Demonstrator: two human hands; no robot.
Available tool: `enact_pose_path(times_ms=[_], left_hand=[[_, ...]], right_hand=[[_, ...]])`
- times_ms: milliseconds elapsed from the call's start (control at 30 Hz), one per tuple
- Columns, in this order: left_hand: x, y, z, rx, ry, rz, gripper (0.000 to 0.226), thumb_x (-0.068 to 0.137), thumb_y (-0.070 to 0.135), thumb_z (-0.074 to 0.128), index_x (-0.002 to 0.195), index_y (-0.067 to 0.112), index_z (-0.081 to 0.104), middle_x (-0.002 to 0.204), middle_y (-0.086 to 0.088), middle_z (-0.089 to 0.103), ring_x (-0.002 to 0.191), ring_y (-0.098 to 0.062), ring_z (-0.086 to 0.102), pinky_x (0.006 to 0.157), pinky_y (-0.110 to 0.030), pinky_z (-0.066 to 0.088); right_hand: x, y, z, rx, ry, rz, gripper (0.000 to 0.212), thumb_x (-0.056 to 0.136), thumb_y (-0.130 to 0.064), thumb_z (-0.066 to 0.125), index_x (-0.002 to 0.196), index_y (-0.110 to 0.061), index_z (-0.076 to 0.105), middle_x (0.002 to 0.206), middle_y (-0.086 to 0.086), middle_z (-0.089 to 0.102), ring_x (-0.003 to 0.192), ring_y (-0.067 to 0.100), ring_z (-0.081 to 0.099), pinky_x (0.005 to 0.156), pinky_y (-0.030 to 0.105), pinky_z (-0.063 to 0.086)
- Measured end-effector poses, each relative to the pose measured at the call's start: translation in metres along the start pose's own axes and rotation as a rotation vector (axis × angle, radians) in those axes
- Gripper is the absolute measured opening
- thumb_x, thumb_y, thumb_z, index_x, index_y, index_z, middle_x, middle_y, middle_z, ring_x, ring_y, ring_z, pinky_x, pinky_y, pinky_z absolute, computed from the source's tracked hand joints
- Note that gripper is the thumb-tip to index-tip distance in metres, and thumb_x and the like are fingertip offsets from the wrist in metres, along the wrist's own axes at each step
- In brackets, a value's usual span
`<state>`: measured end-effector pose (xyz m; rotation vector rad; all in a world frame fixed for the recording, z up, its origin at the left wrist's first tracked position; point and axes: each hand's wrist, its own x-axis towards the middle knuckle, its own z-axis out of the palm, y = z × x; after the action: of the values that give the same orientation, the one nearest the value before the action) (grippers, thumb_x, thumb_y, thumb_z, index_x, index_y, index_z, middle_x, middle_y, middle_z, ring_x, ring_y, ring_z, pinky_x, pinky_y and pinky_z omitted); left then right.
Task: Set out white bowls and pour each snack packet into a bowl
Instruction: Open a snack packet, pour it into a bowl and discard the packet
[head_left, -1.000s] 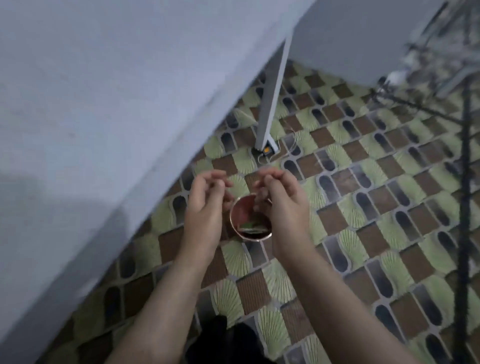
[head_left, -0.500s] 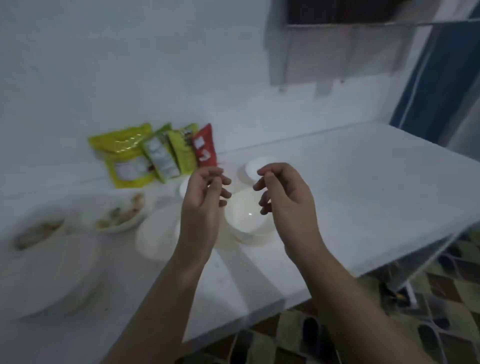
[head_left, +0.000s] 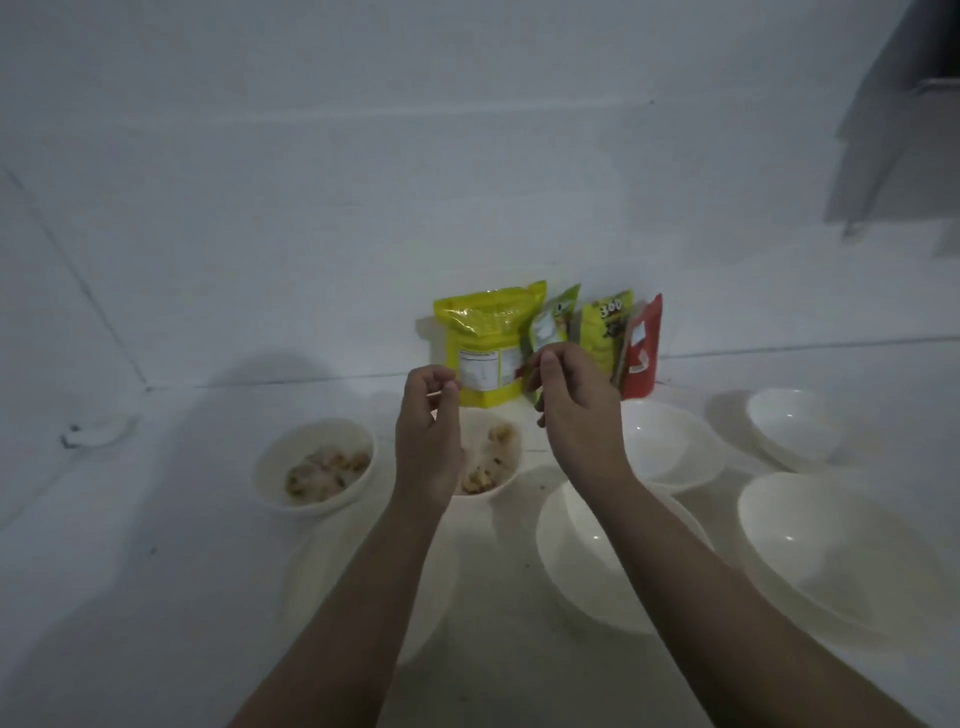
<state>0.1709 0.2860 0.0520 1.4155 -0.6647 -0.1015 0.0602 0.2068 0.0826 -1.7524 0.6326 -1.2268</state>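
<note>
Two round white bowls (head_left: 313, 470) hold lumpy snack bits; the other bowls (head_left: 670, 447) look empty. Shiny snack packets (head_left: 485, 338) lean on the wall, on the worktop (head_left: 130, 571). Left hand (head_left: 428, 441) and right hand (head_left: 576, 410) are loosely curled, holding nothing.

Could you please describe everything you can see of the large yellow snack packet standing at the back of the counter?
The large yellow snack packet is a glossy, plastic-looking pouch, crinkled near its top edge, which looks sealed. A white printed label panel sits low on its face. It stands upright against the white wall, leftmost in a row of packets, with a green-and-white packet overlapping its right edge. The left hand is raised in front of its lower left corner; contact is unclear.
</note>
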Motion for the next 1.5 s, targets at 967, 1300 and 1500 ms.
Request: enact_pose_path(times_ms=[967, 1300, 1500], left_hand=[[0.216, -0.131, 0.077, -0.049, 0.040, -0.260, 0.056, 0.092, 0.067, 0.030, 0.102, 0.021, 0.060, 0.100, -0.001, 0.066, 0.098, -0.019, 0.063, 0.087, -0.037, 0.046], [0.172, -0.015, 0.035, 0.075, 0.259, 0.023, 0.036, 0.102, 0.048, 0.031, 0.076, 0.026, 0.042, 0.074, 0.007, 0.048, 0.069, -0.002, 0.050, 0.065, -0.024, 0.040], [0.091, 0.029, 0.053, 0.053, 0.196, 0.018, 0.040, 0.099, 0.053, 0.032, 0.075, 0.023, 0.042, 0.073, 0.005, 0.047, 0.068, -0.010, 0.050, 0.067, -0.035, 0.039]], right_hand=[[0.222, 0.099, 0.098, -1.044, -0.241, -0.492, 0.035, 0.104, -0.038, 0.034, 0.091, -0.016, 0.058, 0.083, 0.003, 0.067, 0.087, 0.030, 0.058, 0.086, 0.043, 0.027], [0.172, 0.012, 0.081, -0.725, 0.207, -0.666, 0.035, 0.100, -0.034, 0.039, 0.083, -0.014, 0.061, 0.072, -0.001, 0.061, 0.071, 0.026, 0.052, 0.073, 0.040, 0.030], [0.116, -0.018, 0.009, -0.691, 0.173, -0.551, 0.035, 0.102, -0.033, 0.036, 0.081, -0.014, 0.056, 0.071, -0.001, 0.058, 0.066, 0.022, 0.047, 0.066, 0.037, 0.030]])
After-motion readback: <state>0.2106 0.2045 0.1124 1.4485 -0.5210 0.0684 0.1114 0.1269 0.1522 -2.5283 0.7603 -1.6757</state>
